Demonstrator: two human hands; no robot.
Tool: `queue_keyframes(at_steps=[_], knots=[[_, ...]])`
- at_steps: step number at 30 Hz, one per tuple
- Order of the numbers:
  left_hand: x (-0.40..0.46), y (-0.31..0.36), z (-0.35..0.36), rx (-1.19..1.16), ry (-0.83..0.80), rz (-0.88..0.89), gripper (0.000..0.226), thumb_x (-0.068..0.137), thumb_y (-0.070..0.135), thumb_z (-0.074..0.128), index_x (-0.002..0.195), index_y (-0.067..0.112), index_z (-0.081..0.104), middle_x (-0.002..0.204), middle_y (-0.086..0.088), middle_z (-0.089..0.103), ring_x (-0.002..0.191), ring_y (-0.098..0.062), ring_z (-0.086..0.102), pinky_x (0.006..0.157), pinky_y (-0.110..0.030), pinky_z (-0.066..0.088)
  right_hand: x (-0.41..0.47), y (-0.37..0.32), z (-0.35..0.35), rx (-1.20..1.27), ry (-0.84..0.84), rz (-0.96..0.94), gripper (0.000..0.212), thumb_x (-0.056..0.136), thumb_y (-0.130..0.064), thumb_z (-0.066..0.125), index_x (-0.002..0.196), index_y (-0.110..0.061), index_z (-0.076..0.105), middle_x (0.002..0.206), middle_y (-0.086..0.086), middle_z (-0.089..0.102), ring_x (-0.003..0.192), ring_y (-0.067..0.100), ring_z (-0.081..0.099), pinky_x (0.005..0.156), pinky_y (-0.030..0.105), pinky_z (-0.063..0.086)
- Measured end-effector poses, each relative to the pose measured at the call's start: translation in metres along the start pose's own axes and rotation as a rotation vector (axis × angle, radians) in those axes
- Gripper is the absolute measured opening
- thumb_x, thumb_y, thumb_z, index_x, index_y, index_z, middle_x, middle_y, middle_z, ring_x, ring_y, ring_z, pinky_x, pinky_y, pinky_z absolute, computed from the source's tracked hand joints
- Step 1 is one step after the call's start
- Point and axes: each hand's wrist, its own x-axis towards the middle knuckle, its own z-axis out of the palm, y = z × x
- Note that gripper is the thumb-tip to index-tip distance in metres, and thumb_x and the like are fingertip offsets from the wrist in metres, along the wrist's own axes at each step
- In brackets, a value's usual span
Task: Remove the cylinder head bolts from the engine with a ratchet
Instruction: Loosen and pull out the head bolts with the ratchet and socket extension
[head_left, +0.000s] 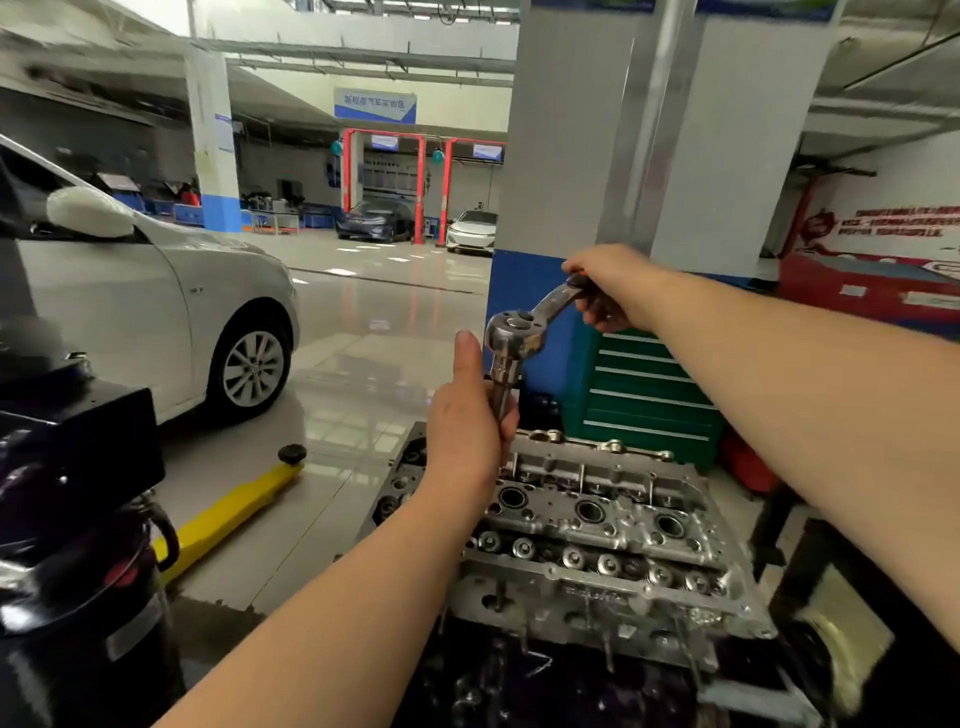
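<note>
Over the engine (597, 525): left hand (467, 421) clamped round the extension, steadying it upright; right hand (613, 288) gripping ratchet (524, 325) handle end for leverage

Above the cylinder head (597, 525) the near and right-hand stretches lie open from above. At its far left corner the ratchet (524, 327) stands upright on its extension, with the left hand (467, 415) wrapped round the shaft and the right hand (613, 288) on the handle, blocking that corner. Just behind stands the green tool cabinet (644, 389) and a blue-and-white pillar (561, 182), closing the far side. To the left, open floor runs to a yellow jack handle (228, 514) and a silver car (156, 312).
</note>
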Motion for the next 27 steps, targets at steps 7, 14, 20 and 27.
queue_keyframes(at_steps=[7,14,20,27], knots=[[0.004,0.053,0.008,0.012,0.292,0.287,0.037,0.093,0.061,0.04,0.079,0.033,0.058,0.079,0.013,0.066,0.075,-0.014,0.064,0.07,-0.038,0.053,-0.039,0.039,-0.037,0.121,0.135,-0.027,0.032,0.092,-0.044,0.058,0.097,-0.016,0.071,0.063,0.006,0.064,0.044,0.02,0.055,0.046,0.022,0.044],[0.031,0.088,0.024,0.362,0.299,0.237,0.062,0.094,0.069,0.046,0.076,0.016,0.071,0.071,-0.002,0.071,0.073,-0.021,0.069,0.075,-0.05,0.059,-0.089,0.073,-0.059,0.091,0.28,-0.087,0.043,0.09,-0.054,0.054,0.093,-0.015,0.071,0.064,0.007,0.066,0.042,0.018,0.056,0.043,0.024,0.042],[0.046,0.087,0.012,0.245,0.197,0.121,0.044,0.092,0.058,0.061,0.08,0.017,0.074,0.078,-0.002,0.075,0.069,-0.016,0.073,0.054,-0.03,0.056,-0.167,0.096,-0.081,-0.253,0.478,-0.355,0.073,0.089,-0.078,0.042,0.062,-0.013,0.062,0.06,0.004,0.066,0.05,0.016,0.06,0.056,0.032,0.045],[0.044,0.094,-0.007,0.154,0.104,-0.02,0.022,0.086,0.03,0.058,0.08,0.012,0.068,0.07,-0.004,0.065,0.058,-0.018,0.06,0.057,-0.033,0.05,-0.288,0.082,-0.07,-0.788,0.509,-0.719,0.054,0.087,-0.075,0.046,0.064,-0.026,0.044,0.053,-0.01,0.048,0.048,0.015,0.048,0.049,0.029,0.034]])
